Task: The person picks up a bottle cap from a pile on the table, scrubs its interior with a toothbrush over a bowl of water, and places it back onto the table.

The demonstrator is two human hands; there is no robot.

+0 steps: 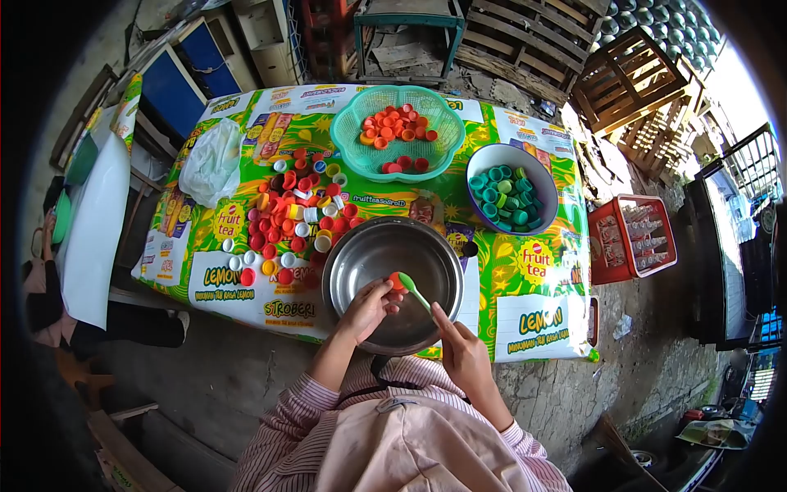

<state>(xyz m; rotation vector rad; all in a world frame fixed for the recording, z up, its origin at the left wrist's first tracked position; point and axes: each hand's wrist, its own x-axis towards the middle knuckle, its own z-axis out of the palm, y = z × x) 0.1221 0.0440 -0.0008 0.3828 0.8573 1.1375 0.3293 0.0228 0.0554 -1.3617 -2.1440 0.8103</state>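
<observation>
Left hand (370, 312) pinching cap (396, 281) | right hand (464, 353) gripping green tool (416, 293) | printed tablecloth (508, 287) | concrete floor (557, 402)

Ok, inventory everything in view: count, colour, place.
cover: one, mostly green, centre
basin: one, silver, near edge
basket: one, mint, far edge
basket caps: many, mostly red, in basket
bowl: one, white inside, right
bowl caps: many, green, in bowl
loose caps: many, mostly red, left of basin
bag: one, white, left
crate: one, red, right
pallets: several, brown, behind
clutter: uncounted, mixed, background
cap: one, orange, left hand
tool: one, green, right hand
hands: two, bare, at basin
sleeves: two, striped, below
</observation>
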